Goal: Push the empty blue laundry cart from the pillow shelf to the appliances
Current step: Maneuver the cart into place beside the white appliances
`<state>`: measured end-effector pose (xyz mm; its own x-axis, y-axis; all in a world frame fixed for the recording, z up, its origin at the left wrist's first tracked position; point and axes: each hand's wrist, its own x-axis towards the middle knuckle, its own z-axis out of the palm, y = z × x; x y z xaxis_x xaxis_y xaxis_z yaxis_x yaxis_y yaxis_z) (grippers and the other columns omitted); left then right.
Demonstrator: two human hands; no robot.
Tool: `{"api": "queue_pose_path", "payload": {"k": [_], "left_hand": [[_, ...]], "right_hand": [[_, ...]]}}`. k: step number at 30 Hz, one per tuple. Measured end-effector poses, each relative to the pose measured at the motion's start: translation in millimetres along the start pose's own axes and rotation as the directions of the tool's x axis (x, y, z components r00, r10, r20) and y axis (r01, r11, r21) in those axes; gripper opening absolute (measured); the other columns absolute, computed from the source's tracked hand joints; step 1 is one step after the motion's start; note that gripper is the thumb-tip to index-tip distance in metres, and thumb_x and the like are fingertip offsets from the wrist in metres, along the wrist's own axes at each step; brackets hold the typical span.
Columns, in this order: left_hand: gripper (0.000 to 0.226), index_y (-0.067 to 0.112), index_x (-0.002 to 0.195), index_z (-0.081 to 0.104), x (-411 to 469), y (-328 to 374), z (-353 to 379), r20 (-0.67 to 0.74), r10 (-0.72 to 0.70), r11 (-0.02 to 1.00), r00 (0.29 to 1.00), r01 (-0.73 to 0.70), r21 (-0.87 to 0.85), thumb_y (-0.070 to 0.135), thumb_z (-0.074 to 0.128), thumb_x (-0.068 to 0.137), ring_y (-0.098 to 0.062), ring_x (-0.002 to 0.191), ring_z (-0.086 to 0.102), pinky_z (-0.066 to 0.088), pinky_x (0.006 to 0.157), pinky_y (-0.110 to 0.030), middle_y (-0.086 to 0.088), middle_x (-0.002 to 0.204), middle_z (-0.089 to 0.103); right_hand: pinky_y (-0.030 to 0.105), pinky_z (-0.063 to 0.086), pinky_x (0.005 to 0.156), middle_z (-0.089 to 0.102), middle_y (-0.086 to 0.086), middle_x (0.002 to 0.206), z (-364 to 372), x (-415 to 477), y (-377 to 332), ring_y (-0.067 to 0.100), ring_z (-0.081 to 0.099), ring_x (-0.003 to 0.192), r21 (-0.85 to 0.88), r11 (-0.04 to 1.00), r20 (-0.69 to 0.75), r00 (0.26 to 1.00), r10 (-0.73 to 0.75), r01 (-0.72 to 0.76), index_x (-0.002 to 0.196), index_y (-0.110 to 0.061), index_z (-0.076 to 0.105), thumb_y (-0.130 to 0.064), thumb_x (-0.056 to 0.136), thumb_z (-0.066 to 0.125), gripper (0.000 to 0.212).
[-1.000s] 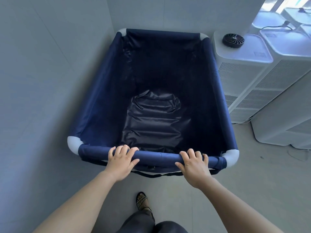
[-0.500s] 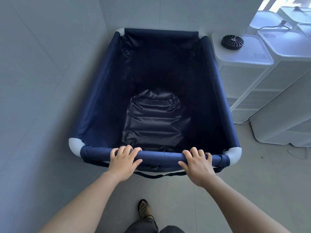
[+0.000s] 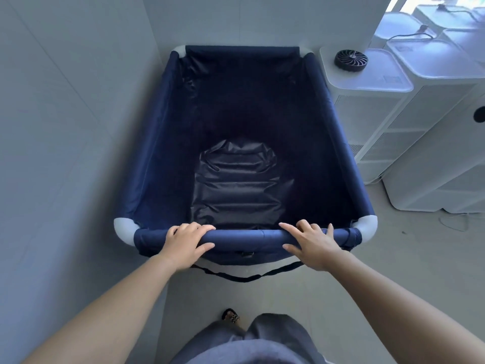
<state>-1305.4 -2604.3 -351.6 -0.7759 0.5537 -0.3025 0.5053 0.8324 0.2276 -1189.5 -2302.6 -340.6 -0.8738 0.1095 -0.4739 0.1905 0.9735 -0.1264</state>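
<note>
Filling the middle of the frame, the blue laundry cart (image 3: pixel 162 143) stands open and empty, its dark lining creased at the bottom and its fabric-sleeved rim joined by pale rounded corner pieces (image 3: pixel 125 228). Along the lower centre, both hands meet the near rail (image 3: pixel 246 236). The left hand (image 3: pixel 187 244) is curled over the rail, fingers wrapped on top and thumb underneath, gripping it closely. The right hand (image 3: pixel 313 243) lies on the rail with its fingers spread and loosened, thumb extended below; it touches the rail but is not clenched round it. A dark strap (image 3: pixel 246 278) sags beneath the rail. The cart's far end sits close to the grey wall (image 3: pixel 236 19) at the top of the frame, and its left side runs near another wall (image 3: pixel 65 127). Just beside its right rim, in the upper right, stand white appliances (image 3: pixel 378 122); a small round black fan (image 3: pixel 351 60) rests on top of the nearest one. At the bottom edge, grey trousers (image 3: pixel 252 345) and the toe of a patterned sandal (image 3: pixel 232 316) show above the pale floor (image 3: pixel 393 271).
</note>
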Motion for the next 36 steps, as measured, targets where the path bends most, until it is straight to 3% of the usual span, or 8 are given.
{"api": "queue_pose_path", "payload": {"k": [3,8,13,18,22,26,30,36], "left_hand": [[0.038,0.042,0.128,0.039,-3,-1,3,-0.015,-0.022,1.000,1.000,0.022,-0.003,0.051,0.041,0.091,-0.016,0.113,0.044,0.024,0.100,-0.035,0.012,0.116,0.052],[0.037,0.041,0.127,0.038,-5,2,6,-0.012,-0.019,0.997,1.000,0.019,0.073,0.053,0.036,0.092,-0.015,0.106,0.044,0.024,0.096,-0.035,0.012,0.110,0.050],[0.036,0.034,0.120,0.046,-6,2,5,-0.075,0.017,0.997,0.997,-0.012,0.076,0.052,0.028,0.094,-0.016,0.098,0.048,0.030,0.090,-0.035,0.010,0.102,0.054],[0.037,0.023,0.109,0.051,5,5,5,-0.064,0.096,0.982,0.993,-0.084,0.169,0.047,0.027,0.095,-0.017,0.092,0.050,0.039,0.080,-0.032,0.007,0.100,0.056],[0.040,0.018,0.099,0.056,14,6,8,-0.087,0.172,0.974,0.981,-0.156,0.166,0.046,0.027,0.095,-0.019,0.083,0.052,0.041,0.071,-0.032,0.004,0.093,0.057],[0.044,0.016,0.099,0.059,27,6,6,-0.062,0.328,0.913,0.943,-0.299,0.275,0.044,0.026,0.095,-0.021,0.079,0.055,0.038,0.062,-0.032,0.000,0.092,0.060],[0.040,0.019,0.106,0.050,33,2,5,0.046,0.285,0.924,0.957,-0.287,0.254,0.049,0.026,0.095,-0.018,0.087,0.052,0.042,0.065,-0.031,0.004,0.098,0.056],[0.043,0.018,0.100,0.052,32,2,8,-0.060,0.276,0.939,0.959,-0.256,0.231,0.056,0.036,0.089,-0.019,0.080,0.053,0.039,0.056,-0.032,0.002,0.090,0.057]], "right_hand": [[0.070,0.014,0.101,0.039,-0.003,0.129,-3,0,-4,0.026,0.040,0.115,-0.037,0.999,0.051,0.999,0.007,-0.005,0.142,-0.046,0.010,-0.060,0.093,0.021,0.052],[0.066,0.011,0.103,0.048,-0.003,0.116,7,2,-10,0.026,0.041,0.112,0.056,0.995,-0.045,0.996,0.080,-0.077,0.125,-0.036,0.040,-0.064,0.090,0.019,0.050],[0.059,0.019,0.102,0.055,-0.003,0.097,12,7,-16,0.025,0.048,0.100,0.110,0.982,-0.179,0.969,0.170,-0.152,0.099,-0.031,0.054,-0.062,0.089,0.013,0.052],[0.035,0.032,0.072,0.053,-0.004,0.080,14,15,-18,0.022,0.054,0.084,-0.005,0.998,-0.312,0.948,0.063,-0.068,0.082,-0.024,0.055,-0.054,0.094,0.021,0.047],[0.033,0.032,0.064,0.055,-0.002,0.080,21,19,-17,0.022,0.053,0.078,-0.059,0.998,-0.367,0.930,-0.002,-0.021,0.078,-0.020,0.055,-0.050,0.095,0.028,0.044],[0.031,0.032,0.049,0.055,0.002,0.070,21,24,-13,0.025,0.052,0.062,-0.132,0.986,-0.455,0.877,-0.153,0.104,0.068,-0.014,0.058,-0.039,0.092,0.051,0.035],[0.033,0.035,0.048,0.054,-0.001,0.076,20,28,-11,0.022,0.052,0.068,-0.131,0.984,-0.385,0.908,-0.166,0.124,0.079,-0.017,0.056,-0.046,0.095,0.030,0.042],[0.034,0.039,0.039,0.054,0.001,0.063,19,30,-13,0.024,0.050,0.052,-0.152,0.979,-0.495,0.847,-0.193,0.135,0.067,-0.014,0.057,-0.041,0.090,0.029,0.045]]}}
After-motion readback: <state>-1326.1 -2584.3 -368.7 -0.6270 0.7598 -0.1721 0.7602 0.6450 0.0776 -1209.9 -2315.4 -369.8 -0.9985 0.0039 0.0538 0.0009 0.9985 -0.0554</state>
